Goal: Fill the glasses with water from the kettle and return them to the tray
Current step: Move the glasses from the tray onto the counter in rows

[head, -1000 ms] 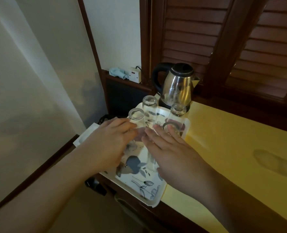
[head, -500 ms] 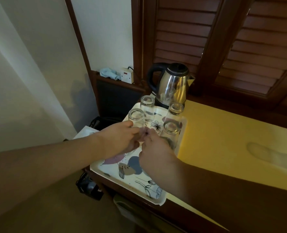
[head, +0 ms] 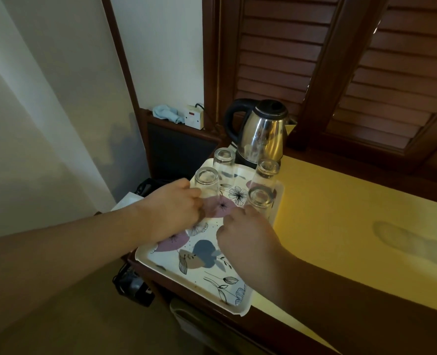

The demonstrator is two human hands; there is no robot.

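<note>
Left hand grip around near-left glass, right hand around near-right glass.

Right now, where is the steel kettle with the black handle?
The steel kettle stands at the counter's far end, just behind the floral tray, nearest the two rear upturned glasses.

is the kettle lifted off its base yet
No, the kettle sits on its base behind the tray, and neither hand touches it.
</note>
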